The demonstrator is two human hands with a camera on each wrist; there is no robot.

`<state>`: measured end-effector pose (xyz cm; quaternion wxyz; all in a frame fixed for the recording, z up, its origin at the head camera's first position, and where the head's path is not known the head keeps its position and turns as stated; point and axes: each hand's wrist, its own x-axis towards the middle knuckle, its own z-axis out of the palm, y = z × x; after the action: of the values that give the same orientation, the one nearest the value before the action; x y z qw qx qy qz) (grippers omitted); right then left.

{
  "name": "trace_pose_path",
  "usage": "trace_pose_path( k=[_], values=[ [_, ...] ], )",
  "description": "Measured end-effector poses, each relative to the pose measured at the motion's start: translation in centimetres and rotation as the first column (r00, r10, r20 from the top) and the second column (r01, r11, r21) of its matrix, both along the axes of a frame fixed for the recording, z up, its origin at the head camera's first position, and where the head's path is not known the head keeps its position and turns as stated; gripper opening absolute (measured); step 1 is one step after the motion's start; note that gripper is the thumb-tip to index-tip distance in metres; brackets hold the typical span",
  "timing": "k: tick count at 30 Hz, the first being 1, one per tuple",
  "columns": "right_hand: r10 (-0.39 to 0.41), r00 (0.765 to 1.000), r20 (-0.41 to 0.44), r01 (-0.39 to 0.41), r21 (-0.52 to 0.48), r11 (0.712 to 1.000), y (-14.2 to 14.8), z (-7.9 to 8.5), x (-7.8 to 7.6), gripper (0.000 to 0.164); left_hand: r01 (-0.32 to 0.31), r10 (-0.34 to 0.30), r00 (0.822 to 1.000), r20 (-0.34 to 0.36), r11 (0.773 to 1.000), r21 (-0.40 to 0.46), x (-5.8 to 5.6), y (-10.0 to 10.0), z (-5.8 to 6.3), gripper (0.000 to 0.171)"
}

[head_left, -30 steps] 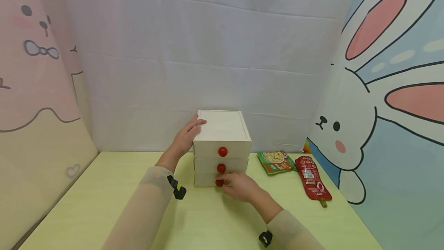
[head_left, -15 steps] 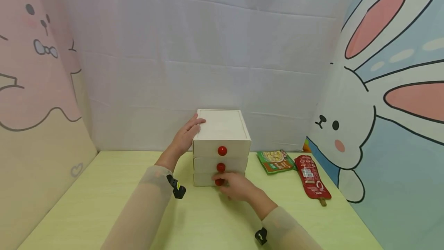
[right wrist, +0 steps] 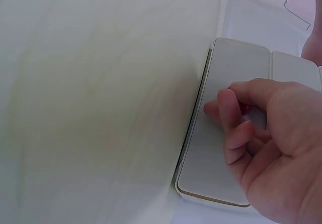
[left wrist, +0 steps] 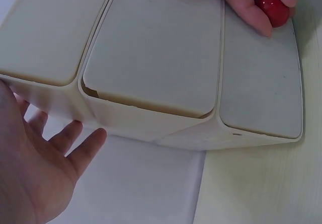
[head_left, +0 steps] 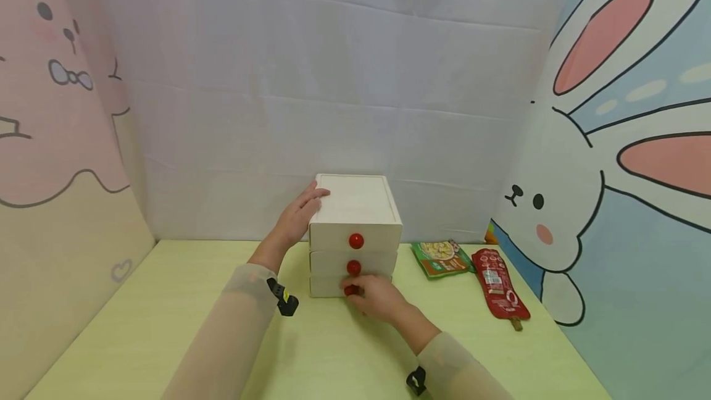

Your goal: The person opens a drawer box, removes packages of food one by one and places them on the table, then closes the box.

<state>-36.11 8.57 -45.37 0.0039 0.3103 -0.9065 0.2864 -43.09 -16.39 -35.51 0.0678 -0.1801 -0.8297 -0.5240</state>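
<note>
Right hand [head_left: 378, 297]: fingers pinching bottom red knob [left wrist: 272, 8]; left hand [head_left: 296, 219]: fingers spread against drawer cabinet [head_left: 358, 199]; best braced there, any pull level.

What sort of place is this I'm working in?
Probably a staged tabletop workspace: a pale green table bearing a drawer unit, with a white sheet behind and a rabbit-print backdrop alongside.

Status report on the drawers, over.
Left hand at left side of drawer box. Right hand pinches bottom red knob. Bottom drawer looks closed; no obstruction seen.
</note>
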Motion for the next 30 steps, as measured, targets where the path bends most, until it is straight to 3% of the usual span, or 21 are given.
trace_pose_path(
  k=[7, 12, 21, 30],
  values=[
    [-0.007, 1.0, 0.0, 0.007, 0.018, 1.0, 0.1, 0.5, 0.4, 0.02, 0.003, -0.003, 1.0, 0.009, 1.0, -0.018, -0.2, 0.0, 0.3, 0.053],
    [0.03, 0.997, 0.07, -0.03, -0.009, 1.0, 0.1, 1.3, 1.2, 0.02, -0.008, 0.008, 1.0, 0.0, 1.0, -0.022, 0.0, -0.3, 0.6, 0.054],
    [0.071, 0.991, 0.115, -0.072, 0.003, 0.997, 0.6, 1.3, 2.8, 0.02, 0.006, -0.006, 1.0, 0.017, 1.0, 0.006, -0.2, -0.3, -0.4, 0.053],
    [0.092, 0.988, 0.124, -0.096, 0.028, 0.995, 1.4, 1.7, 4.1, 0.02, -0.011, 0.011, 1.0, 0.014, 1.0, 0.008, -0.3, 0.1, -0.2, 0.053]
  ],
)
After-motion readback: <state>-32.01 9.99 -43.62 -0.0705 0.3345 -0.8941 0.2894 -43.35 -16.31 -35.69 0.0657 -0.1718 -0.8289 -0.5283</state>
